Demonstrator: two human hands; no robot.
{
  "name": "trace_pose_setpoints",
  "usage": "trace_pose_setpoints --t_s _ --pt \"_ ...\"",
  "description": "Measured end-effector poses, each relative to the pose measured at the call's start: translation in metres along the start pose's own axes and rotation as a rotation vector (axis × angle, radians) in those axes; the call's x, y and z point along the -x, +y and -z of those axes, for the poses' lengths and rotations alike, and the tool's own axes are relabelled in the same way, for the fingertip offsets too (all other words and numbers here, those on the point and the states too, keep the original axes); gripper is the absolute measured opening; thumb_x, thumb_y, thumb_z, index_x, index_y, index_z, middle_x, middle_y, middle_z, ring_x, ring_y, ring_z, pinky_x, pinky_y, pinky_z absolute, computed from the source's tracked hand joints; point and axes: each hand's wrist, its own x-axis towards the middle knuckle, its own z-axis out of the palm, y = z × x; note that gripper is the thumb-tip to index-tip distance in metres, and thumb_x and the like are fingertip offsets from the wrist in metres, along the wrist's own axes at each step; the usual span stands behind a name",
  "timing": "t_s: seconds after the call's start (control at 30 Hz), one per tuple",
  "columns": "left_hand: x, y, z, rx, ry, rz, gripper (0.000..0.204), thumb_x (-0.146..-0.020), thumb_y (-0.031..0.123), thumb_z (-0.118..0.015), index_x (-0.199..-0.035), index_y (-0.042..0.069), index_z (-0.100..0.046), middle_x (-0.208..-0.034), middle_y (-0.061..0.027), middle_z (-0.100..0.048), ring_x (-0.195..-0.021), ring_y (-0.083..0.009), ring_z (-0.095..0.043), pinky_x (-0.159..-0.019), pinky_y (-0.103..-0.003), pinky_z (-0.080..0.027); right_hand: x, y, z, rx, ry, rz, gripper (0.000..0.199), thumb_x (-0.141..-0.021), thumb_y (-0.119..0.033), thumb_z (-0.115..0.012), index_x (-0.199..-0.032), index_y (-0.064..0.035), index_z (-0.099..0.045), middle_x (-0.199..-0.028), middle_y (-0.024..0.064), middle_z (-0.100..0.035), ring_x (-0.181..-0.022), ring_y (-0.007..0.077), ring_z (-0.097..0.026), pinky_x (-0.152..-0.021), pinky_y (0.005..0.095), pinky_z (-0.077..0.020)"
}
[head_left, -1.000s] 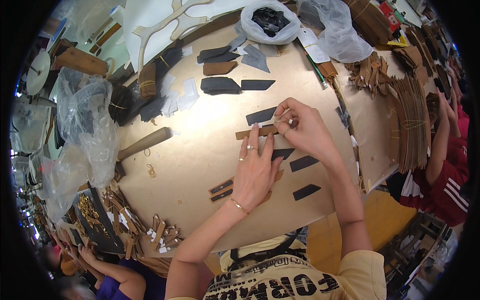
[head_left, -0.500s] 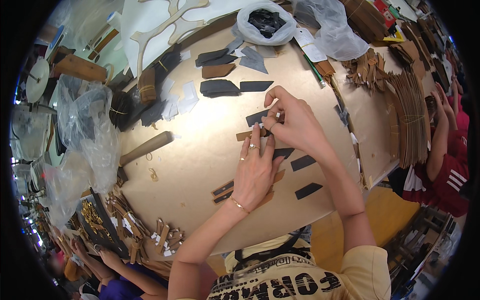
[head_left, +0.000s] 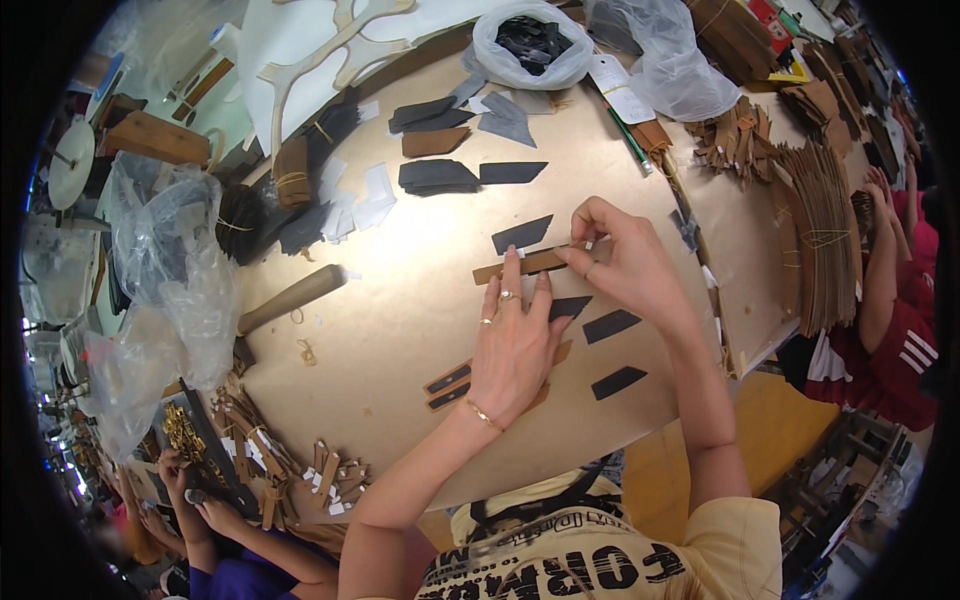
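Over the last second, leftward then rightward displacement of the bare right hand [head_left: 628, 265], latterly from over the middle of the narrow, flat brown strip [head_left: 489, 273] to its right end. Consequent uncovering, since half a second ago, of the strip's right part and of the pointed tip of the flat black slant-ended piece [head_left: 521, 236]. Lower left: raising of a co-worker's bare hand [head_left: 173, 471] toward heaped gold-coloured metal pieces [head_left: 183, 431].

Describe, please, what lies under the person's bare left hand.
The left hand lies partly across a narrow brown strip. Two brown strips with black inlays emerge left, brown ends and a slanted black piece right. What the hand covers between cannot be seen.
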Motion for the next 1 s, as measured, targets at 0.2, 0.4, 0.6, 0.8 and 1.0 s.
trace_pose_setpoints --t_s 0.2,0.4,0.6,0.8,1.0 --pt "0.0 0.002 0.004 -0.036 -0.028 -0.003 0.052 -0.092 0.023 -0.066 -0.132 -0.007 -0.051 -0.144 -0.0409 -0.033 -0.13 -0.0476 -0.045 -0.112 -0.051 -0.036 0.004 0.008 -0.009 -0.041 0.058 0.01 0.023 -0.082 -0.016 -0.075 -0.091 -0.0055 -0.056 -0.078 0.007 -0.066 -0.075 0.0252 -0.068 -0.068 0.0367 -0.0509" --pt "-0.002 0.003 0.004 -0.027 -0.037 0.0 0.052 -0.092 0.023 -0.067 -0.132 -0.006 -0.052 -0.145 -0.0415 -0.032 -0.13 -0.0494 -0.045 -0.111 -0.052 -0.036 0.006 0.008 -0.011 -0.045 0.072 -0.023 0.023 -0.083 -0.016 -0.073 -0.093 -0.0068 -0.055 -0.078 0.0064 -0.066 -0.075 0.0253 -0.068 -0.07 0.0376 -0.0513" --pt "-0.001 0.002 0.003 -0.022 -0.034 -0.003 0.052 -0.091 0.024 -0.068 -0.131 -0.006 -0.053 -0.144 -0.0425 -0.032 -0.13 -0.051 -0.043 -0.111 -0.054 -0.036 0.006 0.01 -0.015 -0.033 0.083 -0.023 0.024 -0.083 -0.015 -0.073 -0.095 -0.0077 -0.054 -0.078 0.0065 -0.065 -0.076 0.025 -0.068 -0.07 0.0384 -0.0508" --pt "-0.001 0.003 0.004 -0.018 -0.041 0.002 0.052 -0.092 0.024 -0.067 -0.132 -0.007 -0.052 -0.143 -0.0426 -0.033 -0.131 -0.0509 -0.042 -0.111 -0.054 -0.036 0.005 0.01 -0.016 -0.014 0.093 -0.015 0.025 -0.083 -0.016 -0.073 -0.096 -0.0082 -0.053 -0.078 0.0064 -0.066 -0.077 0.0257 -0.068 -0.069 0.039 -0.0507" --pt "-0.001 0.002 0.004 -0.029 -0.041 0.0 0.053 -0.092 0.024 -0.067 -0.132 -0.007 -0.052 -0.144 -0.0422 -0.033 -0.131 -0.051 -0.043 -0.111 -0.054 -0.035 0.006 0.01 -0.015 -0.002 0.094 -0.012 0.025 -0.083 -0.017 -0.072 -0.096 -0.0086 -0.053 -0.079 0.0062 -0.067 -0.077 0.0265 -0.069 -0.069 0.0398 -0.0508"
